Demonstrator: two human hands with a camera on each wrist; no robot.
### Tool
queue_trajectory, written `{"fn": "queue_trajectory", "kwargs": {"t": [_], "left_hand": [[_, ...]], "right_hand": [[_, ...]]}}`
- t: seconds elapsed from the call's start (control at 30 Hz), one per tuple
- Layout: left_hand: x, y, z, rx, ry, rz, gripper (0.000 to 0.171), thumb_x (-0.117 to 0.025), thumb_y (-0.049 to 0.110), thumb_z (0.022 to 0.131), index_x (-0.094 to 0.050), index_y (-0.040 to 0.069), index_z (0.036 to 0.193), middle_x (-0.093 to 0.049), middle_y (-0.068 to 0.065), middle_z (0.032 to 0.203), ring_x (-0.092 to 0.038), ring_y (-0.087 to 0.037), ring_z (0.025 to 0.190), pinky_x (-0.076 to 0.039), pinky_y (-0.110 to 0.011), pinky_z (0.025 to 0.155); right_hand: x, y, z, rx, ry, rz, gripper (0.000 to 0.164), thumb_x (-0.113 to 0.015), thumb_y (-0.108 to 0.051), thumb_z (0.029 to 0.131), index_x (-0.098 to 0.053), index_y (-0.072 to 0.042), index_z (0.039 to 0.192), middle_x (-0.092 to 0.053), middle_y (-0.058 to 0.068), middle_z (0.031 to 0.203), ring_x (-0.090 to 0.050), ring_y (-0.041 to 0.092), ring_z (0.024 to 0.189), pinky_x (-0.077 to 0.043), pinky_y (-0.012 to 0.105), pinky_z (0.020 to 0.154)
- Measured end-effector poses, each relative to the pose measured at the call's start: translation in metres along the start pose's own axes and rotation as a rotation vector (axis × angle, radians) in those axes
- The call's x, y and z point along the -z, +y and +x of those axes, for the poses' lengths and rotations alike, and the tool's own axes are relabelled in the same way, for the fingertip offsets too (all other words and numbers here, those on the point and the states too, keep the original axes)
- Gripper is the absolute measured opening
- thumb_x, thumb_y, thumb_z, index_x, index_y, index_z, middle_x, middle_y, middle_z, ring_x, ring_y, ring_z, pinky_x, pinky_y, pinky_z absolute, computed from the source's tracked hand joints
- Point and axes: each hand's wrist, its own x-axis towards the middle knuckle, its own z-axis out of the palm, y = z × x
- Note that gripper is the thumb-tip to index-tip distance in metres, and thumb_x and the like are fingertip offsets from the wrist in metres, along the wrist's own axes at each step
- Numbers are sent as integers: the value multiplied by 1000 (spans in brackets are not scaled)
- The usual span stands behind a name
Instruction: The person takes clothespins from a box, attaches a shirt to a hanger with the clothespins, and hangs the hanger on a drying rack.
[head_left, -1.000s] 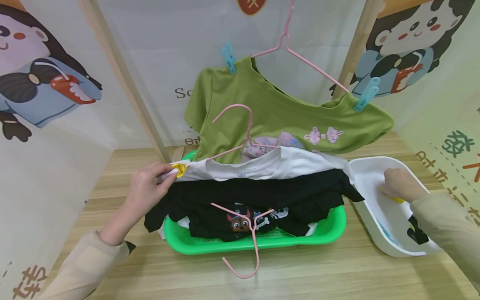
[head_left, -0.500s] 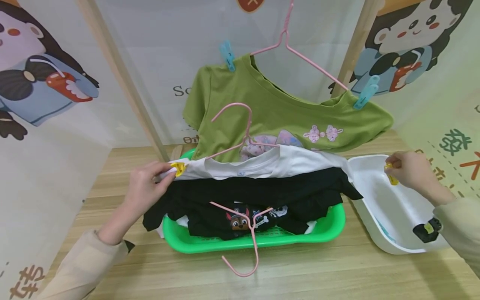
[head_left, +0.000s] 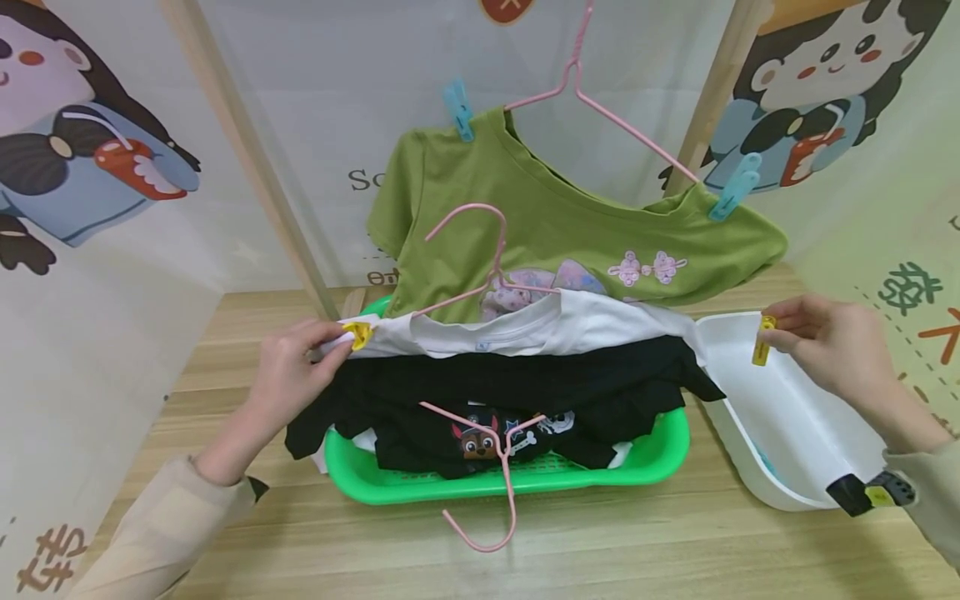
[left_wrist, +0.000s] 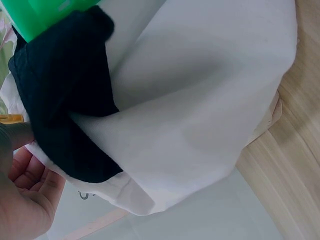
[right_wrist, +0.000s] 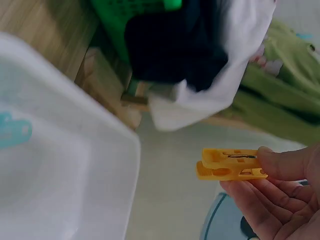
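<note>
My left hand (head_left: pixel 296 367) pinches a yellow clothespin (head_left: pixel 361 335) at the left shoulder of a white and black shirt (head_left: pixel 615 322). A pink hanger (head_left: pixel 501 242) sits in that shirt's neck. Part of the clothespin (left_wrist: pixel 11 118) shows above my left thumb in the left wrist view. Over the white bin, my right hand (head_left: pixel 840 342) holds a second yellow clothespin (right_wrist: pixel 232 164) between thumb and fingers, apart from any cloth. The shirt lies across a green basket (head_left: pixel 375 492), its white neckline toward the back and black cloth in front.
Behind, a green shirt (head_left: pixel 465 200) hangs on another pink hanger (head_left: pixel 630 129) with two blue clothespins (head_left: pixel 735 187). The white bin (head_left: pixel 738 433) stands right of the basket, a blue clothespin (right_wrist: pixel 14 131) inside. A black printed garment (head_left: pixel 427 450) and a hanger hook (head_left: pixel 512 508) lie at the front.
My right hand has risen out of the white bin with a yellow clothespin and turned it upright near the bin's back-left rim. My left hand stays in place.
</note>
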Motion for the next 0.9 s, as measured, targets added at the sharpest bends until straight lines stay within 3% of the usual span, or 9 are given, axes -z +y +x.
{"fn": "queue_trajectory", "kwargs": {"t": [0.17,0.27,0.4,0.7,0.9], "left_hand": [[0,-1,0,6,-4,1,13,-76,-13,67,-67,-9,76,-63,-14,69,-56,-15,55,-44,-16,50],[0,-1,0,10,-6,-1,13,-76,-13,67,-67,-9,77,-64,-14,69,-57,-15,55,-44,-14,50],[0,0,0,0,-8,0,14,-75,-13,67,-67,-8,77,-64,-14,70,-58,-16,55,-46,-15,50],[2,0,-1,-9,-5,5,14,-76,-13,66,-67,-8,77,-64,-14,70,-59,-16,55,-47,-18,50],[1,0,-1,-21,-7,4,15,-76,-12,66,-67,-7,77,-65,-14,71,-60,-17,57,-47,-17,51]], "right_hand": [[-3,-23,-4,89,47,103,15,-70,11,75,-65,9,89,-67,17,75,-51,-21,64,-42,6,53],[-5,-36,-3,114,68,145,16,-71,11,75,-66,8,90,-66,-11,73,-53,-20,66,-43,5,56],[-9,-48,-3,148,87,214,18,-71,14,73,-67,8,89,-55,-33,76,-56,-17,66,-44,5,56],[-26,-74,4,305,153,372,25,-70,26,65,-66,10,84,-63,-20,80,-62,-8,67,-49,9,60],[-42,-85,15,359,179,512,28,-67,29,65,-64,13,87,-67,-13,84,-64,-2,72,-50,12,63]]}}
